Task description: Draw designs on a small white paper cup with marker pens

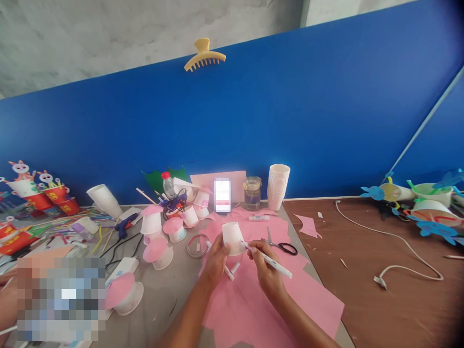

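My left hand [216,258] is closed around the side of a white paper cup [232,237], which is upside down with its narrow end up. In my right hand [266,261] is a white marker [277,266], its tip touching or very close to the cup's right side. Pink paper [261,304] lies beneath both hands. A pair of scissors [286,247] with dark handles rests on the paper, just beyond my right hand. Small white marker pieces [230,273] lie below the cup.
Cups with pink tops [158,253] stand to the left, near a blue glue gun [125,226]. A phone [222,195], a glass jar [252,192] and a tall cup stack [278,186] line the blue partition [253,111]. A white cable [395,232] crosses the brown table at right. Another person's arm [9,299] enters at left.
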`<action>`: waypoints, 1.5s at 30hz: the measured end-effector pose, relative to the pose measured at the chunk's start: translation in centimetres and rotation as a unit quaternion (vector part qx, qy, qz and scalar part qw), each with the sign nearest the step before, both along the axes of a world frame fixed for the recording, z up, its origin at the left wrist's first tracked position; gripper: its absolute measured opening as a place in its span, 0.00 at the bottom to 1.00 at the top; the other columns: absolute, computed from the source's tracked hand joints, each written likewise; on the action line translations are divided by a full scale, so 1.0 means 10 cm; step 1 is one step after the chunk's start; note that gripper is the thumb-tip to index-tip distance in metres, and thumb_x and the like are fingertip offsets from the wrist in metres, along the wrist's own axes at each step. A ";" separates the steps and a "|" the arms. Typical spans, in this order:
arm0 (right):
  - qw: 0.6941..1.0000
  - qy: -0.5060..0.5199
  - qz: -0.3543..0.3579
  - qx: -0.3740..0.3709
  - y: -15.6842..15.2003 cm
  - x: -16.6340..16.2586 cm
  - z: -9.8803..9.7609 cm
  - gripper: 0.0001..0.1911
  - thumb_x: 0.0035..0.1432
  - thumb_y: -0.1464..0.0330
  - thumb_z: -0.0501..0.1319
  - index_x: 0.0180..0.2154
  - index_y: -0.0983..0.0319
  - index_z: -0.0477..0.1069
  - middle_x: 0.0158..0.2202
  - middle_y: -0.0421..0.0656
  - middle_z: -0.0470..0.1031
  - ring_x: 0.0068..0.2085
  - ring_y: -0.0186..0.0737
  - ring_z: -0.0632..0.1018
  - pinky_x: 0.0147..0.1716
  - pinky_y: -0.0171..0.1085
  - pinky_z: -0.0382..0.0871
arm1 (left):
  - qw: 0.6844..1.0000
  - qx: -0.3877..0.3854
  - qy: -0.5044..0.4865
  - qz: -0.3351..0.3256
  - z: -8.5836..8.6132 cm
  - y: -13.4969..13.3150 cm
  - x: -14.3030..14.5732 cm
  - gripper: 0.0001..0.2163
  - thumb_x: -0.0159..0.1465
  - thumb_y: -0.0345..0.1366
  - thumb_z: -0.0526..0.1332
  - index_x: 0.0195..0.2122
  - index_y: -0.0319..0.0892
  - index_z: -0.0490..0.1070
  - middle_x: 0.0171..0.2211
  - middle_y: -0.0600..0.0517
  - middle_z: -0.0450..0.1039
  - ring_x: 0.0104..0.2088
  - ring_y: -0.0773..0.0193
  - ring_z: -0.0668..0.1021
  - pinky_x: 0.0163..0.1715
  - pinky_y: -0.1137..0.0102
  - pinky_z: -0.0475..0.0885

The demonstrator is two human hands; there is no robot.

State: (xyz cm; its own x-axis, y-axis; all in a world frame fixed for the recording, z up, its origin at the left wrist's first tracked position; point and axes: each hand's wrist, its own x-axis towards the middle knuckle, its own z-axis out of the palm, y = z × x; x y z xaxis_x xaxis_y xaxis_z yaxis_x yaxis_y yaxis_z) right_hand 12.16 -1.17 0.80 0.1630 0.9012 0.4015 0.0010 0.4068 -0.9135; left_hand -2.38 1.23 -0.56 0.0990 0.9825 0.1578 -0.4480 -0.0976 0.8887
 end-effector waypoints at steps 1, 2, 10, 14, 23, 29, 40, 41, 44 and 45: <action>1.000 -0.002 0.000 0.001 0.00 0.00 0.00 0.09 0.60 0.65 0.54 0.32 0.61 0.70 0.24 0.40 0.71 0.27 0.37 0.71 0.26 0.35 0.66 | 1.000 0.002 -0.001 -0.001 0.00 0.00 0.00 0.13 0.60 0.40 0.63 0.45 0.40 0.72 0.45 0.45 0.75 0.50 0.52 0.73 0.48 0.61 0.67; 1.000 -0.004 0.000 0.004 0.00 0.00 0.00 0.09 0.60 0.65 0.54 0.32 0.61 0.70 0.24 0.40 0.71 0.27 0.37 0.71 0.26 0.35 0.66 | 1.000 0.003 0.000 -0.002 0.00 0.00 0.00 0.13 0.61 0.39 0.63 0.45 0.40 0.72 0.44 0.45 0.75 0.50 0.52 0.73 0.48 0.61 0.67; 0.999 -0.022 0.001 0.029 0.00 0.00 0.03 0.09 0.60 0.65 0.54 0.33 0.60 0.70 0.24 0.40 0.71 0.26 0.37 0.71 0.25 0.35 0.65 | 1.000 0.007 0.005 -0.003 -0.03 0.01 -0.01 0.13 0.61 0.39 0.62 0.45 0.40 0.72 0.44 0.45 0.74 0.49 0.52 0.73 0.47 0.62 0.68; 0.999 -0.031 0.006 0.032 -0.01 0.00 0.03 0.09 0.61 0.66 0.53 0.33 0.60 0.70 0.24 0.40 0.70 0.27 0.37 0.71 0.25 0.35 0.65 | 1.000 0.008 0.006 -0.002 -0.04 0.01 -0.01 0.14 0.61 0.39 0.62 0.47 0.41 0.72 0.45 0.45 0.74 0.48 0.53 0.74 0.47 0.62 0.67; 0.999 -0.036 0.015 0.017 -0.01 -0.01 0.00 0.09 0.61 0.66 0.53 0.33 0.61 0.70 0.25 0.40 0.71 0.27 0.38 0.72 0.26 0.35 0.65 | 1.000 -0.005 0.008 0.000 0.01 -0.01 -0.01 0.19 0.60 0.41 0.64 0.52 0.42 0.70 0.45 0.45 0.74 0.49 0.52 0.74 0.47 0.61 0.67; 0.999 -0.043 -0.011 0.027 -0.01 -0.01 0.01 0.09 0.60 0.66 0.54 0.33 0.61 0.71 0.25 0.41 0.71 0.27 0.37 0.72 0.26 0.35 0.65 | 1.000 0.003 0.012 -0.004 -0.01 0.00 -0.01 0.17 0.61 0.40 0.62 0.50 0.41 0.70 0.46 0.44 0.74 0.48 0.52 0.74 0.47 0.62 0.68; 1.000 -0.010 0.023 0.016 -0.03 -0.01 0.01 0.08 0.60 0.66 0.55 0.33 0.61 0.71 0.25 0.41 0.72 0.28 0.38 0.73 0.27 0.36 0.67 | 1.000 -0.008 0.016 0.004 0.07 -0.02 0.02 0.22 0.59 0.42 0.64 0.53 0.41 0.68 0.46 0.44 0.74 0.50 0.51 0.73 0.47 0.62 0.68; 1.000 -0.012 0.021 0.016 -0.03 -0.02 0.01 0.08 0.60 0.66 0.55 0.33 0.61 0.71 0.26 0.41 0.72 0.28 0.38 0.73 0.27 0.36 0.68 | 1.000 -0.009 0.017 0.004 0.07 -0.03 0.02 0.22 0.59 0.42 0.64 0.53 0.41 0.68 0.46 0.44 0.74 0.50 0.51 0.73 0.47 0.62 0.68; 0.999 -0.023 0.017 0.021 -0.03 -0.02 0.02 0.09 0.60 0.66 0.54 0.33 0.61 0.71 0.26 0.42 0.73 0.28 0.38 0.73 0.27 0.36 0.68 | 1.000 -0.006 0.021 0.004 0.06 -0.02 0.01 0.21 0.59 0.42 0.64 0.53 0.41 0.69 0.46 0.44 0.74 0.49 0.51 0.73 0.47 0.62 0.68; 0.999 -0.026 0.015 0.023 -0.03 -0.02 0.03 0.09 0.60 0.66 0.54 0.33 0.61 0.71 0.26 0.42 0.73 0.28 0.38 0.73 0.27 0.36 0.68 | 1.000 -0.004 0.021 0.003 0.05 -0.02 0.01 0.21 0.59 0.42 0.64 0.52 0.41 0.69 0.46 0.44 0.74 0.49 0.51 0.73 0.47 0.62 0.68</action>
